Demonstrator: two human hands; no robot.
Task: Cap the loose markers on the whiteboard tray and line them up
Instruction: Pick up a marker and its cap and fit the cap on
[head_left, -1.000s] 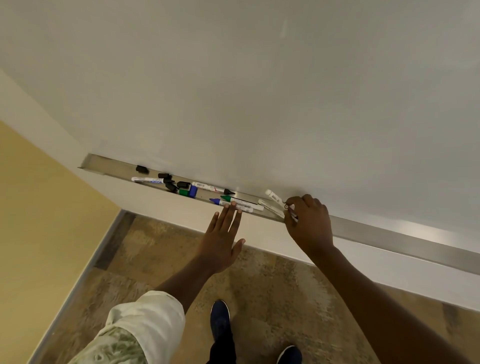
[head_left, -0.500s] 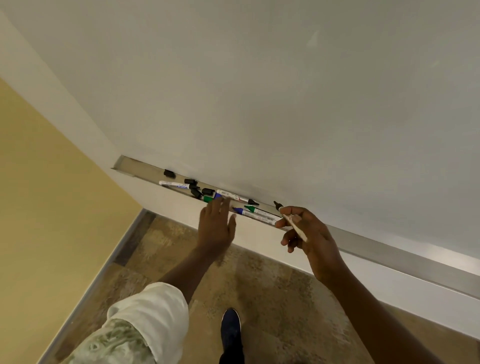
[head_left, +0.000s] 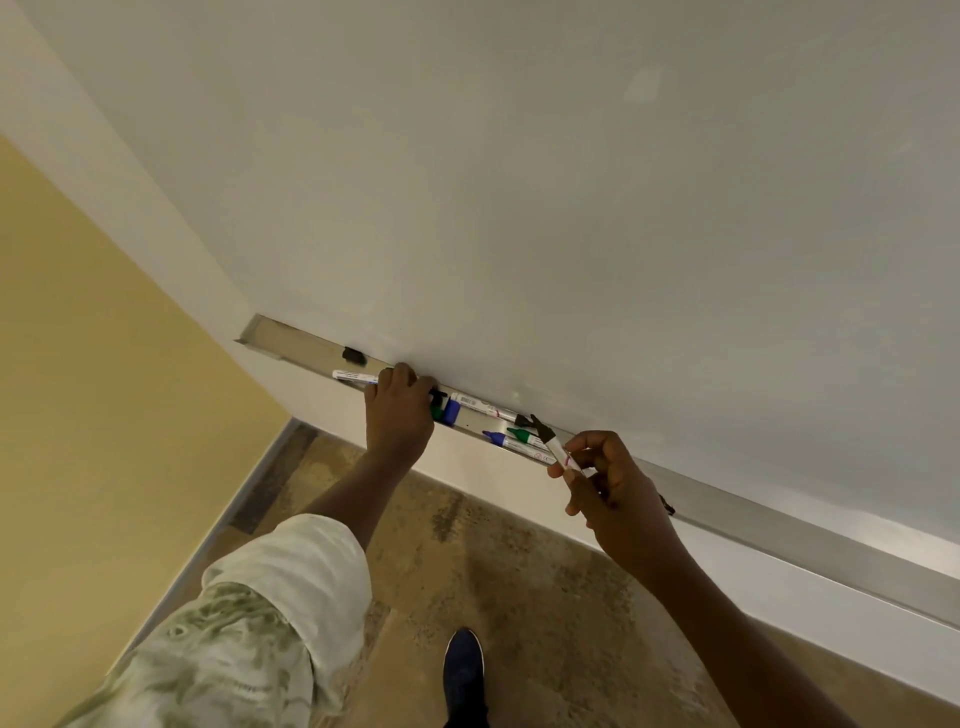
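Note:
A silver whiteboard tray (head_left: 779, 525) runs along the board's lower edge. My right hand (head_left: 618, 493) holds an uncapped black-tipped marker (head_left: 551, 441) just in front of the tray, tip pointing up-left. My left hand (head_left: 400, 410) reaches into the tray over a cluster of loose caps; what its fingers touch is hidden. Beside it lie a black cap (head_left: 439, 397), a green cap (head_left: 437, 413) and a blue cap (head_left: 452, 410). Uncapped markers lie in the tray: a white one (head_left: 483, 406), a blue-tipped one (head_left: 496, 437), a green-tipped one (head_left: 522, 435), and another white marker (head_left: 353, 376) left of my hand.
A lone black cap (head_left: 351, 355) sits near the tray's left end. The whiteboard (head_left: 571, 182) fills the upper view. A yellow wall (head_left: 78, 415) stands at the left. Below are a mottled brown floor (head_left: 519, 571) and my dark shoe (head_left: 463, 670).
My right hand lifted a marker out of the tray and drew it back. My left hand moved up and left from the tray's front edge into the tray over the caps.

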